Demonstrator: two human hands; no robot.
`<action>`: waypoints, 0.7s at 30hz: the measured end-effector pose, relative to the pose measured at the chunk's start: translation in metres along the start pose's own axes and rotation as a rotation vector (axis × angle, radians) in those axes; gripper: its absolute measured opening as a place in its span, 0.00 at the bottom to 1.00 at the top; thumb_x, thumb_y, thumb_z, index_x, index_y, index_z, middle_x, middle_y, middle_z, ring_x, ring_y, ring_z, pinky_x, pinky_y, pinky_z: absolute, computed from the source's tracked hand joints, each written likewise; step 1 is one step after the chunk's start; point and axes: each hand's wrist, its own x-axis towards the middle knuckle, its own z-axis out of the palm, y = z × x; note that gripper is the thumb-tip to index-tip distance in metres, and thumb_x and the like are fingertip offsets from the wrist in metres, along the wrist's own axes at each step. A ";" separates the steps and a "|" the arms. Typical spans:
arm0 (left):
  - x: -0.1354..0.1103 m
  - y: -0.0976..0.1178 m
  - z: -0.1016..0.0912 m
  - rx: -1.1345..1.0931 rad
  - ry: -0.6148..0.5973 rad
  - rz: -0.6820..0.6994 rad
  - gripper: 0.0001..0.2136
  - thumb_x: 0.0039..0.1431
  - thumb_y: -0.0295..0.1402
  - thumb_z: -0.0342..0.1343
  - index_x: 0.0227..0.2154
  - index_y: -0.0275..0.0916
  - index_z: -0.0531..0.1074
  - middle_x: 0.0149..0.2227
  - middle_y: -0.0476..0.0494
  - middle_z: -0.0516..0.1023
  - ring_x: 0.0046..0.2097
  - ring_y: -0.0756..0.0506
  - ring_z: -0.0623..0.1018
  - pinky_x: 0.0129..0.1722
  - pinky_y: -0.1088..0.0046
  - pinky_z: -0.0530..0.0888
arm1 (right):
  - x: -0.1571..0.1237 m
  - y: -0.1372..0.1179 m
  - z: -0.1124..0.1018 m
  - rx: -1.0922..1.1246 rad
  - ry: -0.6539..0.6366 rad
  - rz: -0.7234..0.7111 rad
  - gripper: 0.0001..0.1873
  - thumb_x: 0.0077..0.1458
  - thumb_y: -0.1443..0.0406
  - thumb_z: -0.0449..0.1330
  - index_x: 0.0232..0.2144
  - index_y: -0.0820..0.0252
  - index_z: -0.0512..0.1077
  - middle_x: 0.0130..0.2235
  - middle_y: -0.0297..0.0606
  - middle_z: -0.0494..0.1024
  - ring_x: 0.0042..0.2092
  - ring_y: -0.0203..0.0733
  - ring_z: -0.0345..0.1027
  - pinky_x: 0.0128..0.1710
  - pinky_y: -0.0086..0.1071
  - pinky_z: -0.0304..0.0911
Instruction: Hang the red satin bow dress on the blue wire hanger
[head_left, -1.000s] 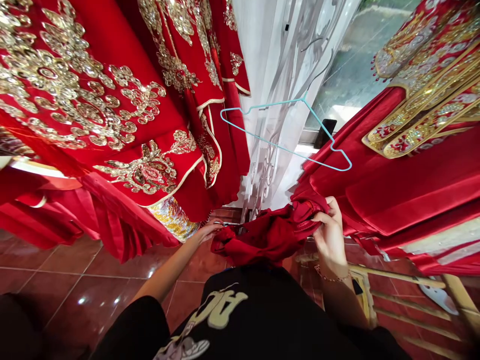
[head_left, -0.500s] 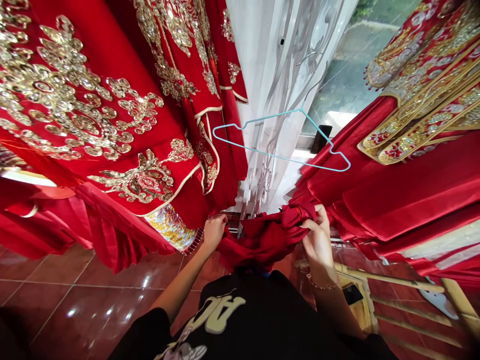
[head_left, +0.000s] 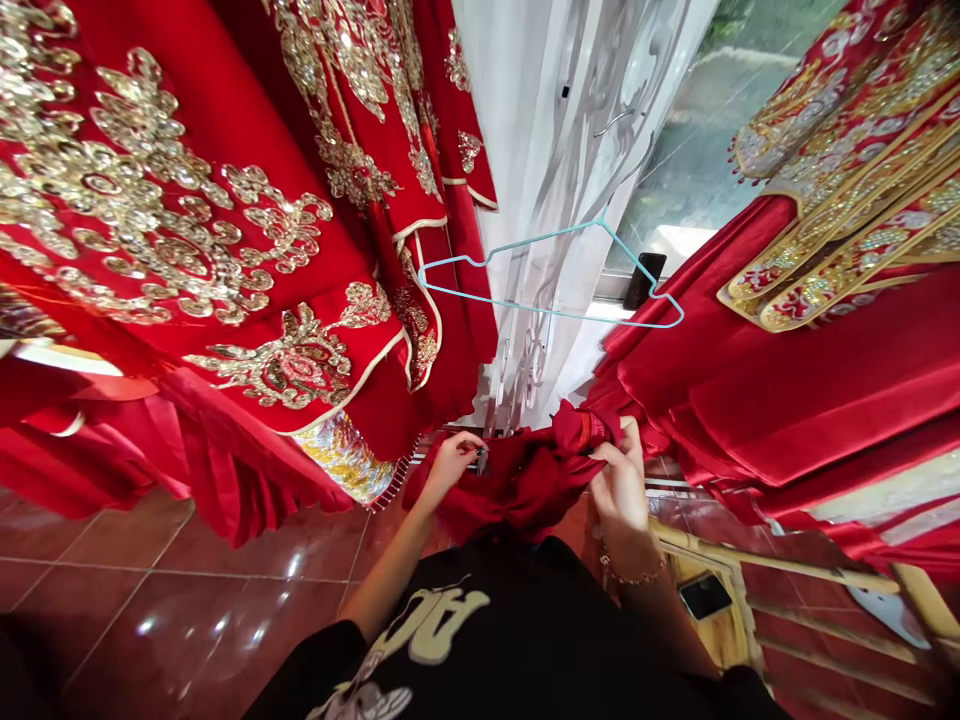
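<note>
Head view, looking down past a black printed T-shirt (head_left: 450,620). A bunched piece of deep-red satin-like cloth (head_left: 517,490) is held in the air between both hands, over a glossy red-brown tiled floor (head_left: 187,590). The cloth looks light, soft and slippery; it should sag and slide rather than keep a shape, so its gathered folds appear to offer the surest hold. Left grip (head_left: 454,465): fingers curled and closed onto the far edge of the cloth, beside a small dark metal piece (head_left: 481,460) of a kind that cannot be told. Right grip (head_left: 619,490): thumb and fingers pinched on the raised fold, with a beaded bracelet (head_left: 631,577) at the wrist. A pale-blue wire coat hanger (head_left: 547,310) hangs above the cloth, apart from both hands, before a sheer white patterned curtain (head_left: 540,150). Gold-embroidered red robes (head_left: 150,200) hang at left; a red satin garment with gilded bands (head_left: 750,380) hangs at right. A black phone (head_left: 703,597) lies at lower right.
</note>
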 end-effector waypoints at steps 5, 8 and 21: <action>-0.022 0.008 0.022 -0.338 -0.129 -0.046 0.16 0.51 0.37 0.65 0.43 0.39 0.76 0.34 0.45 0.78 0.37 0.47 0.78 0.48 0.67 0.72 | -0.009 0.004 0.007 0.009 -0.022 -0.011 0.17 0.35 0.72 0.58 0.28 0.54 0.58 0.25 0.22 0.62 0.26 0.29 0.53 0.27 0.24 0.52; -0.043 0.006 0.056 -0.318 -0.218 0.148 0.19 0.48 0.43 0.69 0.40 0.39 0.76 0.42 0.42 0.79 0.46 0.43 0.77 0.54 0.66 0.68 | -0.018 0.008 0.014 0.010 -0.055 -0.004 0.15 0.37 0.72 0.58 0.29 0.54 0.58 0.26 0.24 0.63 0.26 0.31 0.54 0.28 0.26 0.54; -0.041 0.002 0.064 -0.129 -0.278 0.131 0.24 0.39 0.50 0.73 0.24 0.38 0.68 0.33 0.48 0.70 0.40 0.46 0.70 0.44 0.72 0.66 | -0.018 0.030 0.006 0.004 -0.142 0.176 0.17 0.33 0.70 0.58 0.28 0.53 0.56 0.24 0.24 0.60 0.25 0.32 0.50 0.25 0.26 0.51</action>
